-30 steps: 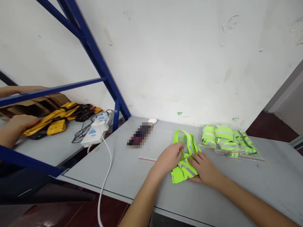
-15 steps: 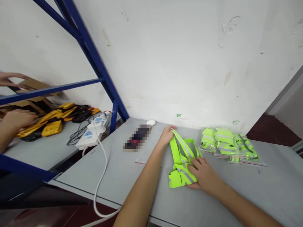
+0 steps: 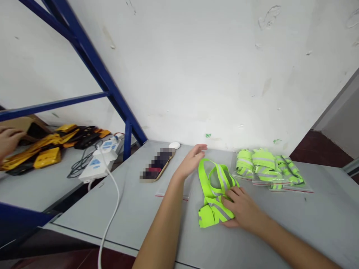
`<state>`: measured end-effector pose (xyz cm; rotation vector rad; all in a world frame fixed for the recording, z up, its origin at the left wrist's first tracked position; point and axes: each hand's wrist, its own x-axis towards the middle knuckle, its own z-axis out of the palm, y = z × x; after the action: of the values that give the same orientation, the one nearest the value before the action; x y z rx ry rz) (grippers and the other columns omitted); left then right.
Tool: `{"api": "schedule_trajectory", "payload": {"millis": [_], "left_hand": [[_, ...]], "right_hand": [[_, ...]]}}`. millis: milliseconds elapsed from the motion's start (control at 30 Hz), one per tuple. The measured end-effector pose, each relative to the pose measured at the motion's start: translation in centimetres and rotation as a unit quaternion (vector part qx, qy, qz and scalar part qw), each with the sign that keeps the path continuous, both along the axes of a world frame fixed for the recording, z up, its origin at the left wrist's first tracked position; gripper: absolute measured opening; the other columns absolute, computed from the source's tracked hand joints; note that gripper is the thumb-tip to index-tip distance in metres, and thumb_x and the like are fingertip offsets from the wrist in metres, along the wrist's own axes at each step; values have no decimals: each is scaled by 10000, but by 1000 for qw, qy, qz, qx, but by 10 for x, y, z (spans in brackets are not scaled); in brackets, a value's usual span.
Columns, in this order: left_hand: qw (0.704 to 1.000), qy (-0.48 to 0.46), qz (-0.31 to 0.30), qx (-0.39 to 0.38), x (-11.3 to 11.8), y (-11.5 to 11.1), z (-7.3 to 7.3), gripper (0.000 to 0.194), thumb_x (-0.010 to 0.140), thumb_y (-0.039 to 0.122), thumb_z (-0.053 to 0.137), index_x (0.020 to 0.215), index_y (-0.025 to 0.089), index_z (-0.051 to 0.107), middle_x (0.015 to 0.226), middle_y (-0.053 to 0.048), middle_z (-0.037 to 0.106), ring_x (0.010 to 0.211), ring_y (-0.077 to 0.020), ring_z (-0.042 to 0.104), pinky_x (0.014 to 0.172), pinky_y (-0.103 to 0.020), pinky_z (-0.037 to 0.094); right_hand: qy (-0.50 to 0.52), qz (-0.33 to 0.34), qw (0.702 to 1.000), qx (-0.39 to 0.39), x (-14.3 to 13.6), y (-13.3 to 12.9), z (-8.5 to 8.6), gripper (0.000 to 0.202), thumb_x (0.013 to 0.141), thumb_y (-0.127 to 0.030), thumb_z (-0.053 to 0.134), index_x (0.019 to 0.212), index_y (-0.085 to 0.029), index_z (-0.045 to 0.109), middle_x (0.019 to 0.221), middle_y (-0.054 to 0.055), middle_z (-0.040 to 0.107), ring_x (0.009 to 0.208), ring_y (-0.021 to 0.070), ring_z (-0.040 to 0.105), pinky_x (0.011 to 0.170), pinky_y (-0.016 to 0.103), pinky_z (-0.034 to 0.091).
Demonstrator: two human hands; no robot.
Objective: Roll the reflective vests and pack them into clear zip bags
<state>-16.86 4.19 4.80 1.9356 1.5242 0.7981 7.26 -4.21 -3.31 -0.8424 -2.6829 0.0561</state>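
Observation:
A neon yellow-green reflective strap vest [image 3: 208,188] with grey stripes lies partly folded on the grey table, its upper strap standing up in a loop. My right hand [image 3: 242,209] grips its lower right side, fingers on top and thumb beneath. Just left of and above the loop is my left hand [image 3: 193,161], fingers stretched out and apart from the strap. A clear zip bag [image 3: 165,188] with a red seal line lies flat, partly covered by my left forearm.
Several bagged neon vests [image 3: 263,164] sit to the right by the wall. A phone [image 3: 158,166], blurred out, and a white round object [image 3: 174,145] lie at left. Beyond the blue frame [image 3: 109,86] are power strips [image 3: 98,160], yellow-black items [image 3: 47,157] and another person's hand [image 3: 9,140].
My left hand has let go of the vest's upper strap, and its fingers have opened. The strap has sagged into a rounder loop. My right hand keeps its grip. The view has shifted slightly.

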Motion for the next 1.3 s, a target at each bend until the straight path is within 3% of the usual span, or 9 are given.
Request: {"api": "schedule_trajectory", "payload": {"millis": [167, 333, 533, 700, 833, 967, 1033, 1133, 1300], "left_hand": [[985, 172, -2, -19, 49, 14, -17, 424, 666, 242, 650, 1089, 242, 629, 1162, -101, 656, 1148, -348, 528, 1011, -520, 314], [968, 244, 6, -62, 71, 36, -27, 173, 662, 121, 638, 811, 209, 642, 917, -82, 697, 943, -293, 621, 934, -491, 355], [966, 244, 47, -70, 51, 63, -22, 191, 698, 213, 662, 887, 211, 636, 1023, -102, 680, 989, -298, 613, 874, -418, 410], [971, 200, -30, -125, 18, 70, -10, 339, 552, 314, 777, 865, 220, 686, 877, -25, 705, 796, -217, 657, 712, -273, 488], [985, 158, -37, -60, 14, 32, 16, 627, 692, 485, 685, 1245, 219, 554, 1294, -87, 577, 1132, -264, 561, 923, -319, 448], [992, 39, -115, 23, 30, -48, 29, 458, 839, 445, 553, 1253, 249, 556, 1274, -76, 592, 1143, -258, 549, 970, -342, 421], [980, 21, -191, -43, 39, -86, 21, 431, 812, 437, 612, 1220, 301, 595, 1184, -56, 648, 1068, -263, 596, 911, -332, 453], [988, 38, -141, -55, 45, -122, -7, 631, 758, 410, 692, 1346, 320, 480, 1248, -63, 619, 1110, -286, 578, 934, -360, 436], [995, 59, -66, -46, 38, -109, -31, 302, 857, 465, 552, 1051, 257, 652, 977, -51, 705, 887, -261, 640, 742, -314, 449]], "right_hand": [[-17, 5, 1000, 10, -2, 1, 4, 534, 750, -585, 679, 1097, -188, 592, 969, 80, 603, 911, 260, 502, 787, 389, 397], [-36, 19, 999, -2, -2, -4, 9, 505, 749, -590, 676, 1056, -197, 598, 959, 78, 597, 911, 258, 494, 782, 383, 393], [-56, 42, 997, -16, -6, -4, 14, 516, 734, -608, 672, 1051, -207, 605, 955, 75, 590, 924, 268, 478, 801, 393, 409], [-41, 43, 997, -42, -7, 0, 11, 543, 719, -613, 693, 1056, -194, 620, 950, 74, 598, 894, 254, 487, 809, 385, 434], [0, 41, 996, -74, -7, 0, 19, 540, 777, -605, 652, 1097, -170, 630, 975, 86, 613, 896, 238, 515, 820, 362, 457], [24, 38, 989, -139, -6, 4, 38, 448, 820, -565, 630, 1094, -211, 657, 1053, 72, 638, 1001, 237, 542, 883, 346, 458], [32, 43, 984, -172, -6, 9, 47, 366, 847, -502, 630, 1086, -228, 665, 1093, 57, 654, 1050, 229, 554, 912, 337, 446], [29, 31, 978, -206, -7, 18, 59, 309, 861, -478, 617, 1027, -229, 690, 1018, 45, 694, 973, 223, 606, 831, 322, 461], [22, -99, 967, -232, -12, 29, 57, 401, 835, -605, 576, 928, -223, 651, 734, 14, 667, 667, 198, 607, 566, 276, 412]]}}
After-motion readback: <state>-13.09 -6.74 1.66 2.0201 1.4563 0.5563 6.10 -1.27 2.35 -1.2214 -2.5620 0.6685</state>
